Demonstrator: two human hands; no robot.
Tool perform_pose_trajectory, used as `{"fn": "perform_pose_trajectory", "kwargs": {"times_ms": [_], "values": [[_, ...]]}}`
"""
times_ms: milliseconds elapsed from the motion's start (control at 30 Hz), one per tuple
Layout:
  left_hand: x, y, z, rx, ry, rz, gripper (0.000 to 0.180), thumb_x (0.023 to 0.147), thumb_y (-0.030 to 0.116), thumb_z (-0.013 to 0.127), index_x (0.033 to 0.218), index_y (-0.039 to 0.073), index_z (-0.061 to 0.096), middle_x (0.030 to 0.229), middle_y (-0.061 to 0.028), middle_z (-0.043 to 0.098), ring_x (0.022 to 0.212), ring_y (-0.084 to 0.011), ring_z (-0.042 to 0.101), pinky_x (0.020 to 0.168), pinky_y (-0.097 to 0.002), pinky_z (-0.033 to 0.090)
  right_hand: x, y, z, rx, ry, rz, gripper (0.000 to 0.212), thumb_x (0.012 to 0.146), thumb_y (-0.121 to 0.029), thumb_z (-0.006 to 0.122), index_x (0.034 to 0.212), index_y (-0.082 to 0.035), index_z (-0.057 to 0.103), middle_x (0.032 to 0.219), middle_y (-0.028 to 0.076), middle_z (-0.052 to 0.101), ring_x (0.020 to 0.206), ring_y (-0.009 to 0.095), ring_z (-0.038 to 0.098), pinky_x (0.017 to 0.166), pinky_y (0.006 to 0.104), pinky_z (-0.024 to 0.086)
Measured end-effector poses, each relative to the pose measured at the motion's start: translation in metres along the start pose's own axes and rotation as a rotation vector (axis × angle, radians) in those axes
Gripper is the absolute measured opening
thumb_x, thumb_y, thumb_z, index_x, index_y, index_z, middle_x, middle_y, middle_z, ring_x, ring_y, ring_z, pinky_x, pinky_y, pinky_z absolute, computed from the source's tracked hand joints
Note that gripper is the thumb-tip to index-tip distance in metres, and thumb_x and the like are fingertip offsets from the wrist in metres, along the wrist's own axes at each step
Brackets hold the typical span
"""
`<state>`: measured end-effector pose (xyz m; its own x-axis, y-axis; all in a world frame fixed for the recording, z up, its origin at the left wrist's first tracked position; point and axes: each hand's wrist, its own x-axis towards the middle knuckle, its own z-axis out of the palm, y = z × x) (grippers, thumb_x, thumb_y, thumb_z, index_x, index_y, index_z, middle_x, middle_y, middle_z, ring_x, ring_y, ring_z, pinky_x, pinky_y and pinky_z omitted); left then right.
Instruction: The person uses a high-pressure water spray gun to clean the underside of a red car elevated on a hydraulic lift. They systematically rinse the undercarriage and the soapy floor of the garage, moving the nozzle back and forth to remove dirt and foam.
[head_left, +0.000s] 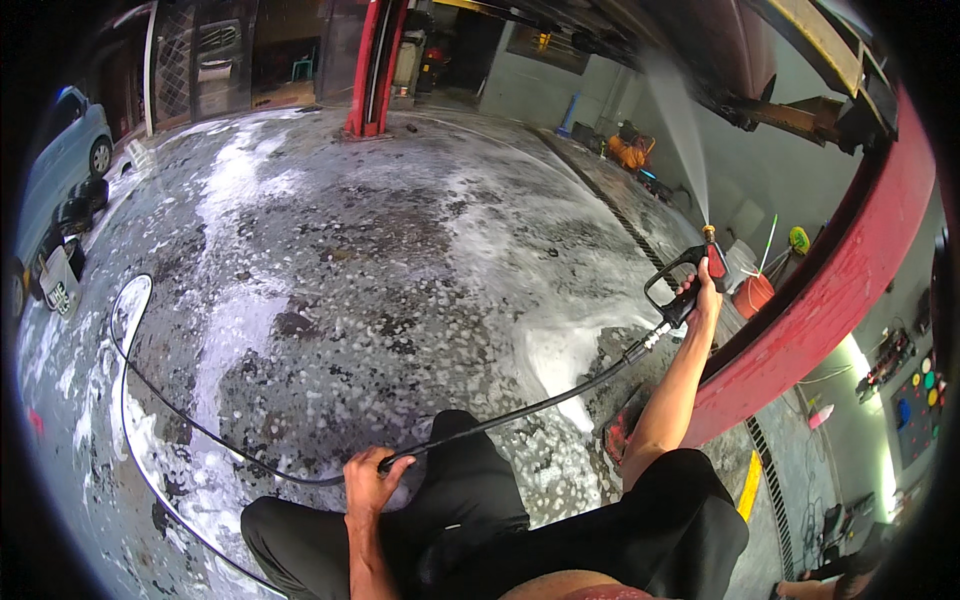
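My right hand (706, 290) is wrapped round the grip of a pressure washer gun (690, 280), black and red with a brass nozzle, at the end of my outstretched arm. A white fan of water spray (684, 130) shoots up from the nozzle toward the underside of a raised car (700, 50). The black hose (560, 398) runs from the gun back across my lap. Above my knee, my left hand (372, 480) is closed round that hose. Beyond it the hose loops over the foamy floor at the left.
A red lift post (830, 330) stands close beside my right arm, and another red post (375, 80) rises farther back. White foam (560, 355) streaks the wet floor. An orange-red bucket (753, 296) sits behind the gun. At the left are a blue car (70, 150) and a white bucket (60, 280).
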<state>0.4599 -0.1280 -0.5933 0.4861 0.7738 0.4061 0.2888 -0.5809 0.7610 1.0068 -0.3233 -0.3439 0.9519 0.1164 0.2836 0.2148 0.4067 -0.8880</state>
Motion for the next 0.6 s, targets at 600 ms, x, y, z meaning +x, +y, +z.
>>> {"fn": "perform_pose_trajectory", "kwargs": {"times_ms": [600], "values": [[0.001, -0.009, -0.010, 0.136, 0.100, -0.072, 0.038, 0.075, 0.040, 0.081, 0.081, 0.004, 0.069, 0.079, -0.0092, 0.068, 0.076, -0.0327, 0.065, 0.074, -0.0418, 0.047, -0.065, -0.008, 0.094, -0.256, -0.088, -0.087, 0.022, 0.085, -0.018, 0.077, 0.086, -0.005, 0.060, 0.063, 0.003, 0.053, 0.049, 0.015, 0.052, 0.042, 0.0303, 0.045]]}}
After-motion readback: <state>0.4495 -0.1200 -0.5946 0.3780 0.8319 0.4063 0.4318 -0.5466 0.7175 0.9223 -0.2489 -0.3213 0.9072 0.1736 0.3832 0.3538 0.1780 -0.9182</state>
